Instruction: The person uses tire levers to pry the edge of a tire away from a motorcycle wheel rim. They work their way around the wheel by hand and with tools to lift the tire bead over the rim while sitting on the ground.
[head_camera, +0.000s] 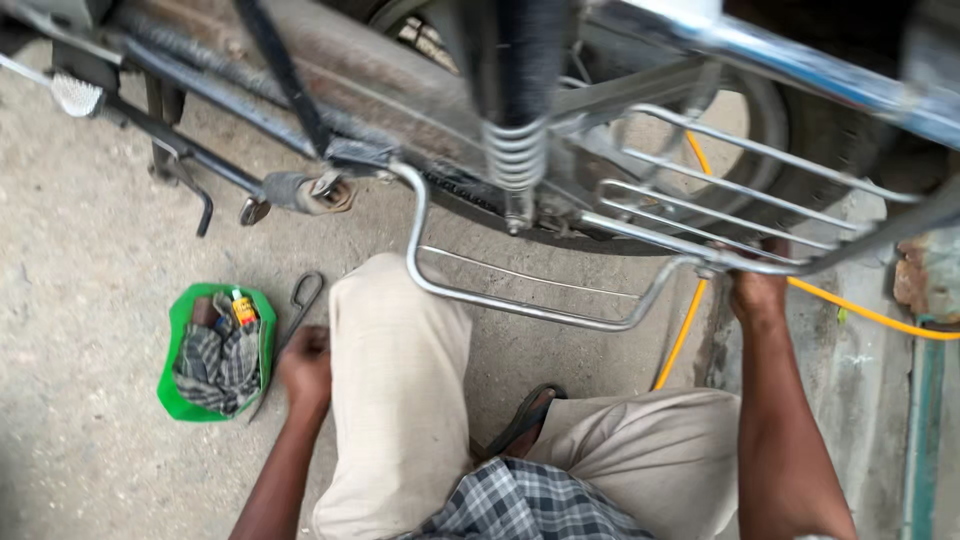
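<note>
Knees foremost, my left hand (305, 368) closes on a tool (297, 310) lying beside the green tub (178, 325), my right hand (757, 292) clenches the rack (640, 215) beyond; a slip there could rock the motorcycle (330, 75).

Head camera — looking steeply down, close — one view.

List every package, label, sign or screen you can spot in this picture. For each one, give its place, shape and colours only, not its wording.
Small bottle or tube: stands in the green tub on the ground, just left of the left hand; narrow, yellow-orange label, red top.
Small dark reddish-brown packet or box: in the same tub, beside the bottle, above the checked cloth; too blurred to tell more.
No signs or screens in view.
</note>
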